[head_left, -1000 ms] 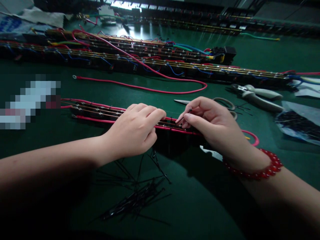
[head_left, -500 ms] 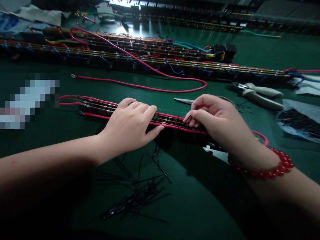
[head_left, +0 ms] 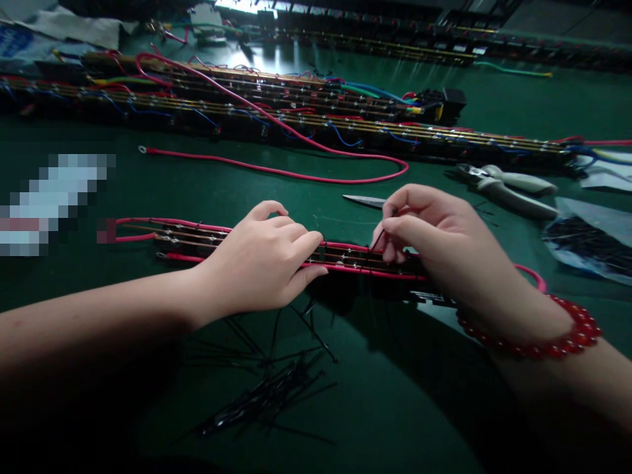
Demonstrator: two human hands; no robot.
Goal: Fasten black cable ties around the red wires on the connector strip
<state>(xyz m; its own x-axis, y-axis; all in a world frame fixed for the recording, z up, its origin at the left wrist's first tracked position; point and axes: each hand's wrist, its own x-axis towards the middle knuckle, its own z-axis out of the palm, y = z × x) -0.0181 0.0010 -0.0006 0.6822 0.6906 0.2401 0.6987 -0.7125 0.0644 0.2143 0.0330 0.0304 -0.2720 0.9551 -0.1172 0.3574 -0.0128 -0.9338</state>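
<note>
Head view: L hand clasps red-wired strip btwn thumb & fingers, low over green bench; R hand pinches thin black tie at strip's edge. Best: brace strip firmly, draw tie straight w/o twist. Vs 0.5 s ago, strip sits lower in view, R hand farther R

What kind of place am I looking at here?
Probably an electrical assembly workbench: long wired bar assemblies, cable ties heaped on the green surface, and diagonal cutters beside a bag of more ties.
</note>
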